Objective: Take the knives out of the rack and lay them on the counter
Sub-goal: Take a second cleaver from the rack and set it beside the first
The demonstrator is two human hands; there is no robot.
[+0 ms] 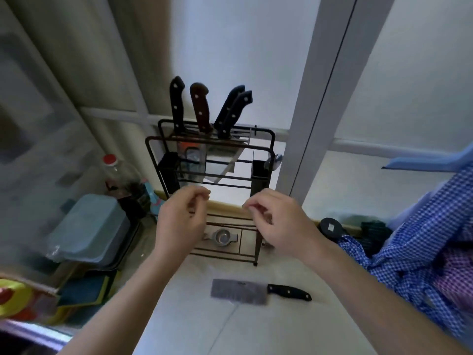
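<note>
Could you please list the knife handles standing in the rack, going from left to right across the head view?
Black handle → brown handle → two black handles leaning right, which overlap, so I count them as one pair.

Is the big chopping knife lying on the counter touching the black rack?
Apart. The head view shows the cleaver lying flat with bare counter between it and the rack base.
</note>
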